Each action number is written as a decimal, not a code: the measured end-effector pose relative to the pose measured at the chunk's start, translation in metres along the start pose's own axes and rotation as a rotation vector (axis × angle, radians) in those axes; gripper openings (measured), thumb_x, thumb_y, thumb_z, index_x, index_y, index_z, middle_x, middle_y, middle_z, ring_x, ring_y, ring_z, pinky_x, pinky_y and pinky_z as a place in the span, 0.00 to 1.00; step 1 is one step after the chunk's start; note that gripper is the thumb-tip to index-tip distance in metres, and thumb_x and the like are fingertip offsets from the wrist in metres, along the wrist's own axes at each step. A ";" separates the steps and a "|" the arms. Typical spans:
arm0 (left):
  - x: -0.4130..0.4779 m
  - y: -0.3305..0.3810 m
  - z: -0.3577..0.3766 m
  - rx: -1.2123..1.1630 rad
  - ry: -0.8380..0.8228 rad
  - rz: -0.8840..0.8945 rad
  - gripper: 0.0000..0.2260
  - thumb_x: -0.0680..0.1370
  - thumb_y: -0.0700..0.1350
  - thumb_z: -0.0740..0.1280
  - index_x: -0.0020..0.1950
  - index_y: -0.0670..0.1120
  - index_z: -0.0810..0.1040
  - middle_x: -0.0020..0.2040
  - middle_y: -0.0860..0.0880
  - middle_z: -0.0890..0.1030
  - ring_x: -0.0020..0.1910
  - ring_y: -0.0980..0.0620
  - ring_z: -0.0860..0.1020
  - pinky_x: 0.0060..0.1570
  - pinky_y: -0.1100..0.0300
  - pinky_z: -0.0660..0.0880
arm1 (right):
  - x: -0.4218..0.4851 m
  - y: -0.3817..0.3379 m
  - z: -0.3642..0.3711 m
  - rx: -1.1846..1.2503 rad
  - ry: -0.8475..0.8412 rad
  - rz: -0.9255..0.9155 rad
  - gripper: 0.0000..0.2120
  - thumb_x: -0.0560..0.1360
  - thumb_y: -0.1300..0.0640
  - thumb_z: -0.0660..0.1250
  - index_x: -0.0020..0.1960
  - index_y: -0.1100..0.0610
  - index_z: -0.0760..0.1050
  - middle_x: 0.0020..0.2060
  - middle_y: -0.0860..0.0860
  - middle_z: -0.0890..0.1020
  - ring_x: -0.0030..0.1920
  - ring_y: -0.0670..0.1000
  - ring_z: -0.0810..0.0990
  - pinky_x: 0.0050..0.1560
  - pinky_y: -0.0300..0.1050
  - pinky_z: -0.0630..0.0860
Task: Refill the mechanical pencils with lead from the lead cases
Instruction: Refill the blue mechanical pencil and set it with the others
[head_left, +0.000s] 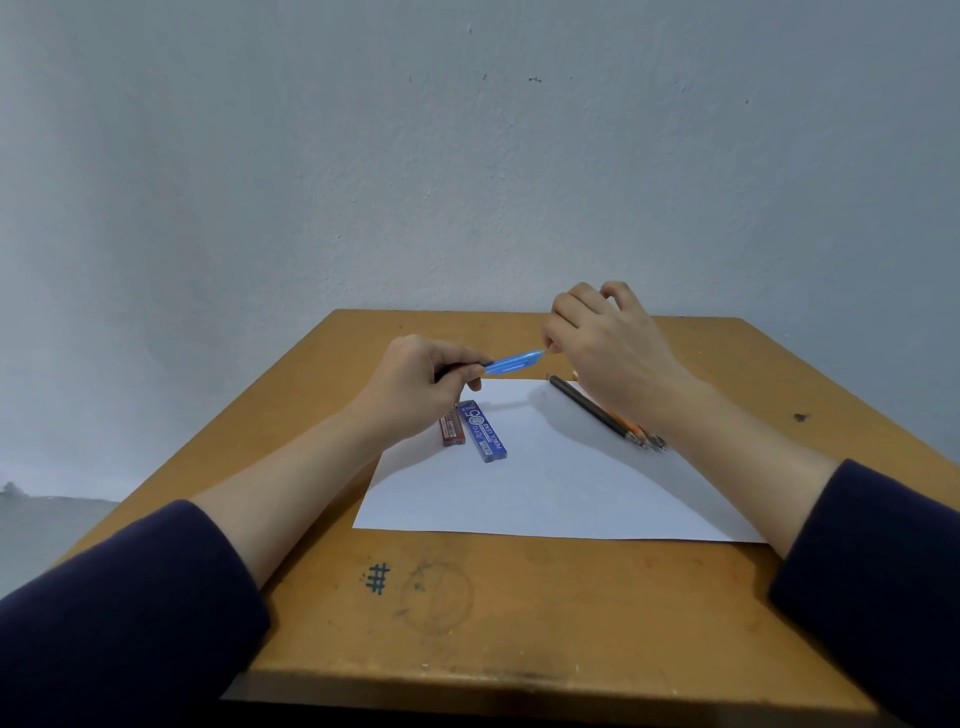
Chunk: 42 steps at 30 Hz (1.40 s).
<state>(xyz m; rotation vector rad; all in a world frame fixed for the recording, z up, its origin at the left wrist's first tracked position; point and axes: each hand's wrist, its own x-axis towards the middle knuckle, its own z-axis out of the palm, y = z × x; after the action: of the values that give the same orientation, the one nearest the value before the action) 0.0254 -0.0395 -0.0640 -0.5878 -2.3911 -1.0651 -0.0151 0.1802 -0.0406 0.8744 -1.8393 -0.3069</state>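
Now my left hand (415, 387) grips the blue mechanical pencil (514, 361) at its dark end, fingers curled round it, and holds it almost level above the table (467, 597). My right hand (613, 353) meets the other end. Its thumb and forefinger are curled and pinch there, but whether something small is between them I cannot tell. Under my hands lies a white paper (545, 483). On it the blue lead case (487, 432) lies just beside the red lead case (452, 431), which my left hand partly hides. A dark pencil (587, 408) and orange pencils (631, 428) lie by my right wrist.
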 end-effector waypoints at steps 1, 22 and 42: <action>0.000 0.000 0.000 -0.016 0.002 -0.011 0.10 0.78 0.34 0.65 0.55 0.41 0.83 0.35 0.55 0.81 0.29 0.54 0.72 0.29 0.68 0.69 | 0.000 0.000 0.000 0.020 0.006 0.005 0.15 0.72 0.65 0.52 0.38 0.57 0.76 0.36 0.52 0.77 0.39 0.55 0.77 0.44 0.47 0.74; 0.000 0.000 -0.008 0.179 -0.037 0.196 0.10 0.76 0.33 0.67 0.56 0.38 0.82 0.42 0.46 0.84 0.33 0.68 0.76 0.36 0.78 0.68 | -0.003 0.001 0.005 0.043 -0.098 -0.030 0.14 0.74 0.59 0.54 0.40 0.55 0.77 0.37 0.50 0.78 0.40 0.53 0.77 0.42 0.48 0.73; -0.003 -0.002 -0.003 0.181 0.034 0.214 0.12 0.74 0.30 0.67 0.55 0.37 0.82 0.44 0.43 0.85 0.35 0.69 0.76 0.39 0.81 0.67 | -0.003 -0.011 0.001 0.136 -0.153 0.145 0.15 0.74 0.56 0.54 0.36 0.56 0.77 0.33 0.51 0.77 0.37 0.55 0.78 0.38 0.46 0.73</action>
<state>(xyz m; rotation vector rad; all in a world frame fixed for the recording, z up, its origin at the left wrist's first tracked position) 0.0272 -0.0435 -0.0649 -0.7346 -2.3026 -0.7540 -0.0110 0.1748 -0.0493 0.8228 -2.0741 -0.1624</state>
